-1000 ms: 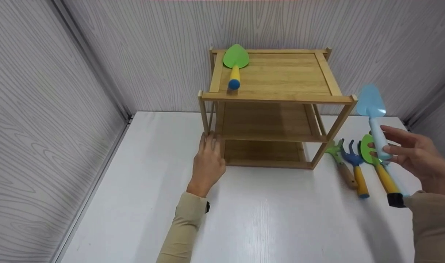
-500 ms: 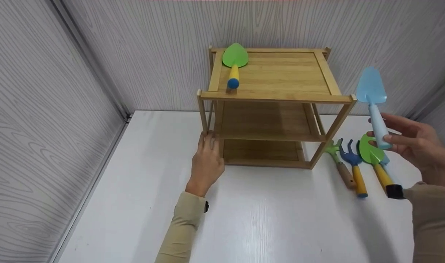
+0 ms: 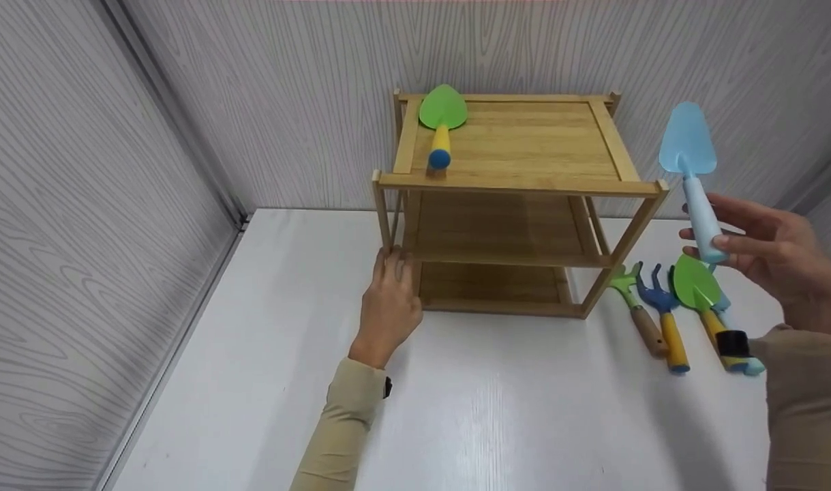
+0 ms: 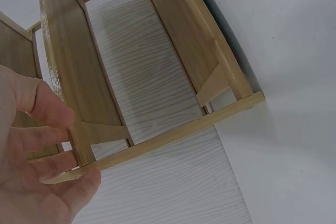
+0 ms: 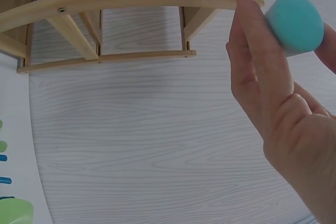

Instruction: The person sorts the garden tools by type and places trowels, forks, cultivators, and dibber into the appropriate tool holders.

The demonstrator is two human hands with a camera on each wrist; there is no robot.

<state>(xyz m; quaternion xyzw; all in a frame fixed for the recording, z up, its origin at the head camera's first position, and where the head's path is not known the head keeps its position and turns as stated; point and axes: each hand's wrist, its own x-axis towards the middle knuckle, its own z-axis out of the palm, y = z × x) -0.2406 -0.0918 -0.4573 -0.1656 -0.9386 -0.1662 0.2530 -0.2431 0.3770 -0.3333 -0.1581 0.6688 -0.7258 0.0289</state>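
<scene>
My left hand point(image 3: 390, 303) grips the front left post of a three-tier wooden shelf point(image 3: 524, 143) at the height of its middle board. In the left wrist view the thumb and fingers close around that post point(image 4: 81, 142). Off the shelf's right side, my right hand point(image 3: 769, 249) holds a light blue trowel point(image 3: 688, 140) by the handle, blade up, above the table. Its rounded turquoise handle end point(image 5: 296, 23) shows between thumb and fingers in the right wrist view. On the top board, at the left, lies a green trowel point(image 3: 443, 109) with a yellow, blue-tipped handle.
Right of the shelf, several garden tools lie on the white table point(image 3: 483, 409): a green fork with a brown handle point(image 3: 647, 331), a blue hand rake point(image 3: 673, 334), another green trowel point(image 3: 696, 283) and a partly hidden light blue tool point(image 3: 723, 310). Grey wood-grain panels point(image 3: 306, 102) stand behind and beside.
My right hand has raised the light blue trowel, bringing its blade above the level of the top board's front edge. The left hand stays on the shelf post.
</scene>
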